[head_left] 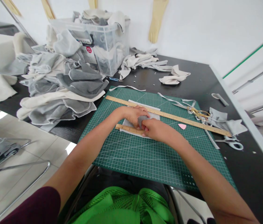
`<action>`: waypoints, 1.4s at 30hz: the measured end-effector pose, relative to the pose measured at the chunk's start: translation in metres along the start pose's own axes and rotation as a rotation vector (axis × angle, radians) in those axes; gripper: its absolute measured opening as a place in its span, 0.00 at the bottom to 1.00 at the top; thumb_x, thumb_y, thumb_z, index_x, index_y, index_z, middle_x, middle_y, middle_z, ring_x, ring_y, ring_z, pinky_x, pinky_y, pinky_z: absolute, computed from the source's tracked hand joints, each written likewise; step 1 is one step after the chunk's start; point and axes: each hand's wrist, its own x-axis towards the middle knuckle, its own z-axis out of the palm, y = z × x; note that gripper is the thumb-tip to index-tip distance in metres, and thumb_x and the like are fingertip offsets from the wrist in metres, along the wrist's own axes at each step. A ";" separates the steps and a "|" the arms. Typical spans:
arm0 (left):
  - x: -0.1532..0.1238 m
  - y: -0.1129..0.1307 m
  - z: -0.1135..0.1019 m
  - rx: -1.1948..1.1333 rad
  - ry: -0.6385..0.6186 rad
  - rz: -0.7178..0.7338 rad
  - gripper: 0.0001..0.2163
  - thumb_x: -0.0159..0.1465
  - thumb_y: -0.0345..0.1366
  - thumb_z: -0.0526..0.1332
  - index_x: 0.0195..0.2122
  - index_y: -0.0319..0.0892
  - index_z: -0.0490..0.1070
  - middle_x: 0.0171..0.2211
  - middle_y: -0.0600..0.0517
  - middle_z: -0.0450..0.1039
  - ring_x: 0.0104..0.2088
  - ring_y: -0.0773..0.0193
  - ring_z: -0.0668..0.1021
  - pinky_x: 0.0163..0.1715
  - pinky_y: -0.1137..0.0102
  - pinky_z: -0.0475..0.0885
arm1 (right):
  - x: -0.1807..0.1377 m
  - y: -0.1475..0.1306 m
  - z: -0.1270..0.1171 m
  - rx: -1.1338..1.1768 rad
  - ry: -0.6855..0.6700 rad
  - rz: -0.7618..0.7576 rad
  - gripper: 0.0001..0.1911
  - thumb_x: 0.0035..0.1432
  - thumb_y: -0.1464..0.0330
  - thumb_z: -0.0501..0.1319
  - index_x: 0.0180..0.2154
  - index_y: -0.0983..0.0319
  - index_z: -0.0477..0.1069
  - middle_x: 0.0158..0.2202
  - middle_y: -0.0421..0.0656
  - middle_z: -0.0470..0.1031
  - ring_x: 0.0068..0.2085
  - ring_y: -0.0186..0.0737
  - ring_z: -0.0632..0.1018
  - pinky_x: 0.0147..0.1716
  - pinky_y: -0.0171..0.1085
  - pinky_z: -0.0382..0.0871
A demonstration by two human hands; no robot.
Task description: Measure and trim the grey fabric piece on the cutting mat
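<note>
A piece of light grey fabric point(154, 116) lies under my two hands on a green cutting mat point(131, 158). A darker grey flap of the fabric stands up between them. My left hand point(135, 115) curls around the far side of this flap. My right hand point(156, 129) pinches the flap from the right, its fingertips partly hidden. Beneath the hands a short wooden ruler point(128, 128) rests along the fabric's near edge. A long wooden ruler point(175, 117) crosses the mat just beyond them. To the right lies a pink tailor's chalk point(182, 126).
Piled grey and white fabric point(75, 84) covers the table's left side, by a clear plastic bin point(108, 46) full of cloth. Gold-handled scissors point(199, 113) and white-handled scissors point(235, 144) lie right, among scraps. A blue pen point(115, 79) is near the bin.
</note>
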 end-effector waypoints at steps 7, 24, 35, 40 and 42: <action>-0.004 0.017 -0.002 0.053 -0.019 -0.094 0.38 0.49 0.36 0.69 0.64 0.55 0.63 0.67 0.52 0.56 0.66 0.49 0.59 0.66 0.54 0.58 | -0.021 -0.047 0.007 -0.136 0.024 -0.035 0.10 0.65 0.71 0.62 0.46 0.66 0.77 0.43 0.52 0.82 0.44 0.52 0.82 0.38 0.41 0.70; -0.002 0.005 0.002 0.060 -0.033 -0.091 0.44 0.47 0.46 0.71 0.67 0.58 0.58 0.70 0.53 0.50 0.69 0.45 0.55 0.68 0.48 0.53 | -0.024 -0.101 0.052 -0.196 0.138 0.157 0.42 0.56 0.56 0.73 0.63 0.73 0.64 0.56 0.70 0.72 0.48 0.60 0.79 0.40 0.49 0.77; -0.003 0.007 0.002 0.044 -0.017 -0.083 0.43 0.48 0.45 0.72 0.66 0.57 0.59 0.69 0.51 0.52 0.68 0.44 0.55 0.68 0.48 0.53 | -0.021 -0.099 0.058 -0.224 0.243 0.052 0.28 0.59 0.54 0.70 0.48 0.74 0.78 0.57 0.71 0.72 0.60 0.70 0.71 0.57 0.59 0.65; -0.003 0.006 0.002 0.028 -0.020 -0.076 0.43 0.48 0.44 0.72 0.66 0.57 0.59 0.70 0.52 0.51 0.69 0.45 0.54 0.68 0.49 0.52 | -0.025 -0.108 0.060 -0.191 0.168 0.097 0.26 0.59 0.55 0.70 0.48 0.70 0.75 0.57 0.72 0.72 0.57 0.68 0.74 0.45 0.55 0.75; -0.003 0.006 0.002 0.028 -0.020 -0.081 0.43 0.48 0.45 0.73 0.66 0.56 0.59 0.70 0.52 0.52 0.68 0.44 0.55 0.68 0.49 0.53 | -0.025 -0.109 0.059 -0.177 0.164 0.111 0.27 0.57 0.54 0.71 0.48 0.69 0.74 0.54 0.70 0.74 0.53 0.66 0.76 0.41 0.53 0.76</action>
